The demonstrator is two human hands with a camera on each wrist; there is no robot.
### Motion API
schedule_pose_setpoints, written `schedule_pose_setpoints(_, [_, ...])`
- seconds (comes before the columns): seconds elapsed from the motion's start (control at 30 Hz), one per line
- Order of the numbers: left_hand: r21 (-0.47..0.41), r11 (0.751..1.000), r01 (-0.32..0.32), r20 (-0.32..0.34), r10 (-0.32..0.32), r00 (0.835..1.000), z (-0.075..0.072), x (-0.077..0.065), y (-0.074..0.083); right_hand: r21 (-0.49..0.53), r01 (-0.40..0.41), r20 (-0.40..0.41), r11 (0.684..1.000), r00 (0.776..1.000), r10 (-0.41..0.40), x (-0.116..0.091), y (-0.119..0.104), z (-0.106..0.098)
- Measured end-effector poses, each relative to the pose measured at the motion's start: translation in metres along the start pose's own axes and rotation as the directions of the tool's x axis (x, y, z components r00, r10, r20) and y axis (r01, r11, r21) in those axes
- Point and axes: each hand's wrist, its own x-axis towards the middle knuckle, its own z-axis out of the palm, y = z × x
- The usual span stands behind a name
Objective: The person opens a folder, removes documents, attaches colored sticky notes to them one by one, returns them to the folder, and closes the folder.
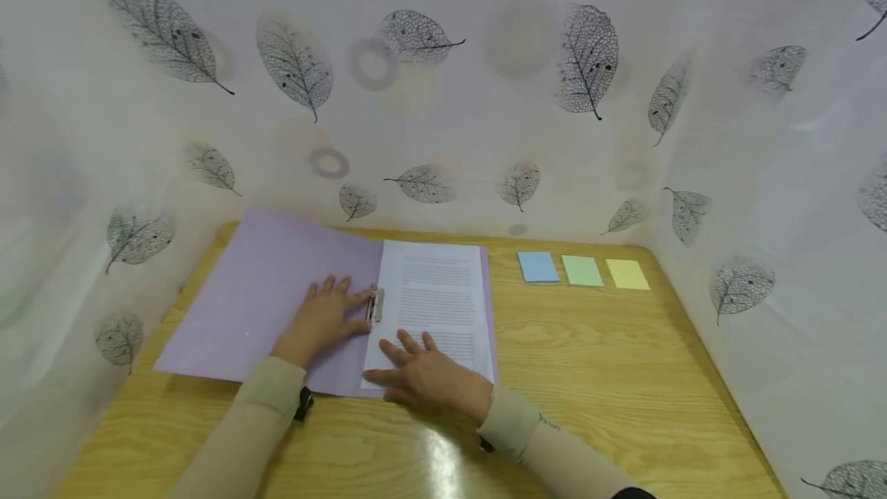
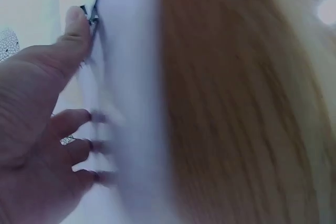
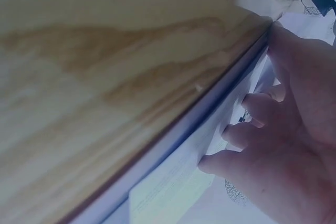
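Observation:
A purple folder point(image 1: 270, 291) lies spread open on the table. White printed sheets point(image 1: 438, 299) rest on its right side, beside a metal clip point(image 1: 378, 305) near the spine. My left hand point(image 1: 322, 320) rests on the left cover with its fingers spread; its thumb and index finger reach to the clip and touch it. My right hand point(image 1: 433, 377) lies with spread fingers on the lower part of the sheets, its thumb by the folder's bottom edge. In the right wrist view, the right fingertips point(image 3: 212, 162) touch the paper.
Blue point(image 1: 537, 266), green point(image 1: 582, 270) and yellow point(image 1: 627, 274) sticky note pads stand in a row at the back right of the wooden table point(image 1: 596, 360). A pale curtain point(image 1: 457, 114) with leaf prints surrounds the table's back and sides.

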Motion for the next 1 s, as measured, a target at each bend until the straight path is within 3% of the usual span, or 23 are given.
schedule_pose_setpoints(0.2, [-0.059,0.996,0.066,0.037,-0.064,0.997,0.000,0.005,0.009,-0.002,-0.009,-0.006,1.000,1.000,0.009,-0.002,0.001,0.000])
schedule_pose_setpoints(0.33, [-0.152,0.986,0.066,0.067,-0.056,0.996,0.000,0.004,-0.002,0.013,0.007,-0.025,1.000,1.000,-0.006,0.001,0.001,0.002])
schedule_pose_setpoints(0.47, [-0.295,0.954,0.053,0.079,-0.031,0.996,-0.005,0.000,-0.014,0.026,0.002,-0.018,1.000,1.000,-0.001,0.003,0.001,0.004])
schedule_pose_setpoints(0.53, [-0.325,0.945,0.043,0.040,-0.032,0.999,-0.007,-0.001,-0.014,0.032,-0.001,-0.011,0.999,1.000,0.002,0.003,0.001,0.003])
schedule_pose_setpoints(0.73, [-0.303,0.953,0.011,-0.106,-0.045,0.993,-0.003,-0.001,-0.001,0.011,0.013,-0.017,1.000,1.000,-0.012,0.005,0.001,0.000])
schedule_pose_setpoints(0.83, [-0.281,0.960,-0.001,-0.133,-0.038,0.990,-0.002,0.000,0.005,-0.004,0.037,-0.055,0.999,0.998,-0.037,0.007,-0.001,0.001])
schedule_pose_setpoints(1.0, [-0.311,0.950,-0.017,-0.137,-0.027,0.990,-0.005,0.002,0.011,-0.001,0.073,-0.101,0.997,0.992,-0.073,0.015,-0.008,0.004])
